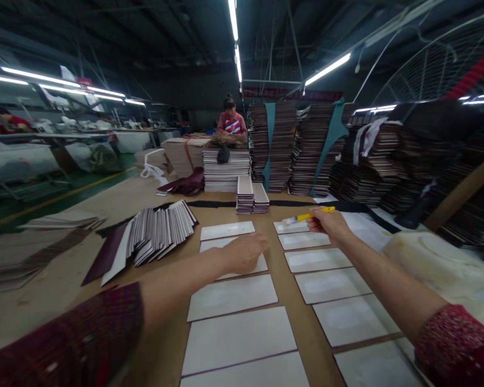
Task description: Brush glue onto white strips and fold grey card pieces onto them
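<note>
My right hand (326, 223) grips a yellow-handled paintbrush (306, 216); its pale bristles rest on the farthest white panel (300, 228) of the right column. Other panels (334, 284) nearer me in that column have shiny wet-looking patches. My left hand (248, 252) is over the left column, its fingers curled together above a white panel (262, 265). Whether something is between those fingers is hidden. A farther panel (228, 230) lies beyond that hand, and larger-looking ones (240, 336) lie closer to me, all with thin dark edges.
A fanned pile of panels (161, 231) lies to the left. Small stacks (245, 196) stand at the table's far side, with tall bound stacks (272, 145) behind. A co-worker (231, 121) sits beyond. At right are a whitish, stained container (435, 263) and a large fan (443, 64).
</note>
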Demonstrator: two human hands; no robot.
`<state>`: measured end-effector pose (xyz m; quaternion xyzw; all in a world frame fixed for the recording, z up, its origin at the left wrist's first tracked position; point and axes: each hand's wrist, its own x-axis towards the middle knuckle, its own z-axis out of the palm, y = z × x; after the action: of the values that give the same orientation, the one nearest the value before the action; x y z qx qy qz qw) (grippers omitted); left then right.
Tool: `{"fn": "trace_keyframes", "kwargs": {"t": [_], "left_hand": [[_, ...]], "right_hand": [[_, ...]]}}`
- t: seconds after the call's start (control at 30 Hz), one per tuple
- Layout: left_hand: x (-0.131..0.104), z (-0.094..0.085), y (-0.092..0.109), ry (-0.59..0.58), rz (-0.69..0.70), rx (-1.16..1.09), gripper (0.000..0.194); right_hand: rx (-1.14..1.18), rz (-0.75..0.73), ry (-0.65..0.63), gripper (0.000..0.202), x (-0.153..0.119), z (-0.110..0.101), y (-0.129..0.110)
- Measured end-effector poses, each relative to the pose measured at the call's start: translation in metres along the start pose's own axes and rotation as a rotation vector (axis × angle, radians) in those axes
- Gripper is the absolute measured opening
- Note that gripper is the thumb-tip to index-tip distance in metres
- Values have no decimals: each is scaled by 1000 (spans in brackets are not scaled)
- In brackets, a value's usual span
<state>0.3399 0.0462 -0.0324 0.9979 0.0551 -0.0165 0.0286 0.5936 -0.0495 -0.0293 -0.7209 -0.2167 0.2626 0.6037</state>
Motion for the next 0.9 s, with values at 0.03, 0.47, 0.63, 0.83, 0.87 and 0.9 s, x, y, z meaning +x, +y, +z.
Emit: {"fn": "trace_keyframes", "kwargs": {"t": [0.03,0.47,0.63,0.83,0.87,0.9], "left_hand": [[13,2,-2,-3,1,3,45],[64,16,-11,-45,24,42,45],[67,18,-14,-42,7,48,46],[71,10,-10,-78,-30,85,42],[72,9,-8,-82,-40,93,42],[72,8,-7,-86,-49,101,42]], "right_hand": [[-6,8,-8,19,4,2,1],[-76,39,-71,20,16,16,7],[-136,42,-65,22,19,14,8],[-199,26,-61,23,26,2,4],[-211,26,-59,23,28,0,4],[-224,25,-57,23,31,-2,4]]}}
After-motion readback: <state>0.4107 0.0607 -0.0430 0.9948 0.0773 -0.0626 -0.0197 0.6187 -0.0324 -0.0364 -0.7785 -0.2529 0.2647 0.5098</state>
